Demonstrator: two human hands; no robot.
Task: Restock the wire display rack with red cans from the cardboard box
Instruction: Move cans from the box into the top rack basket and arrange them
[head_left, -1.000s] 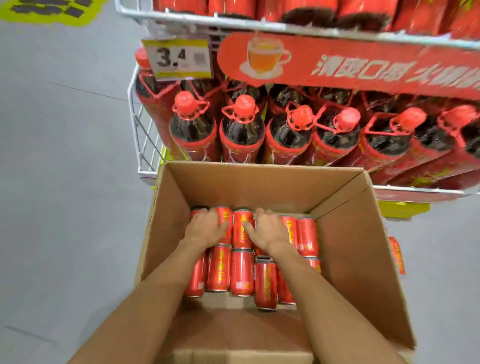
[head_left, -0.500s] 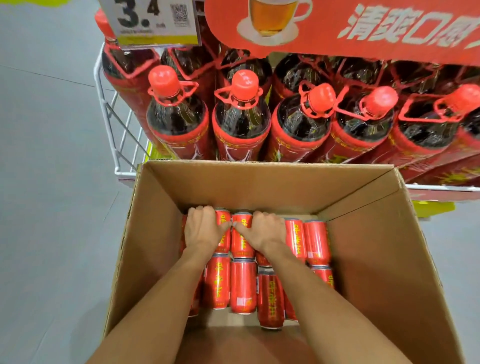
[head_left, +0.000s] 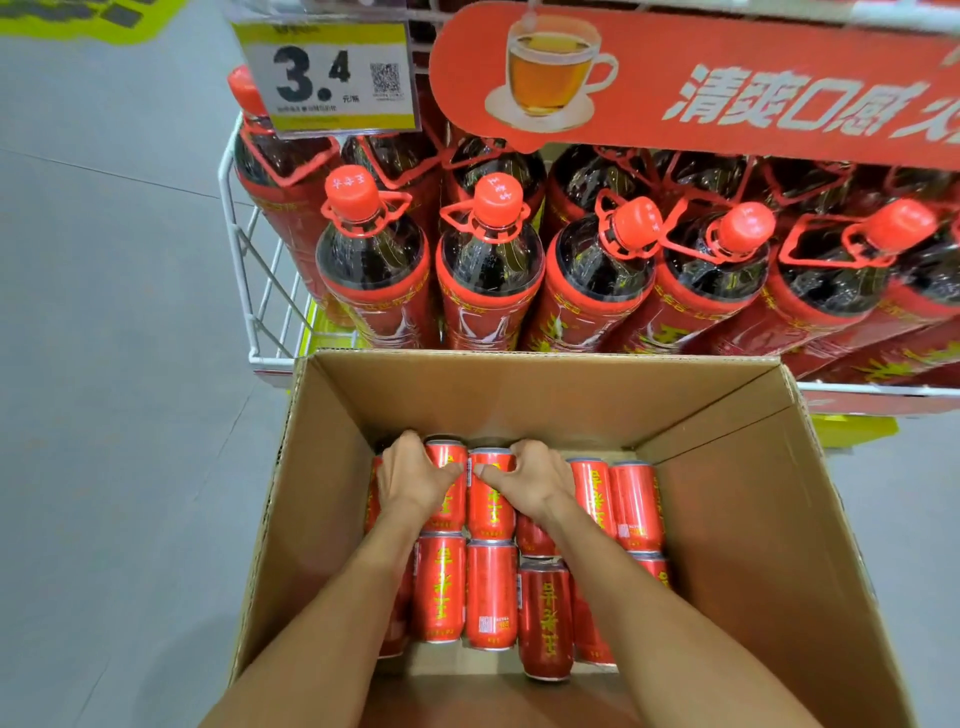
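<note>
- I judged the cans (head_left: 491, 592) to be full: stiff-walled, heavy for their size, smooth and probably slippery on the printed metal, and apt to dent if dropped or knocked rim to rim.
- Lying on their sides, they would roll once freed. I reckoned the best hold was round the barrel, with fingers hooked over the far end and several cans squeezed together between both hands.
- They were slim and red, with yellow characters down the side, silver rims and a small white code patch near one end.
- They lay in a far row and a near row on the bottom of the box (head_left: 753, 519), towards its left and middle. One near can sat slightly askew, closer to me than the others.
- My left hand (head_left: 413, 480) lay over the far-left cans, fingers curled down over their far ends, thumb pointing right.
- My right hand (head_left: 530, 480) gripped the neighbouring cans the same way, thumb pointing left. The two thumbs almost met on the can between them.
- The box stood open, its far wall close against the rack (head_left: 244, 270).
- The rack tier just beyond held dark bottles (head_left: 374, 260) with red caps. I saw no cans on the part in view.
- Above hung a tag (head_left: 324, 78) and a red sign (head_left: 727, 88), and grey floor (head_left: 104, 364) lay to the left.
</note>
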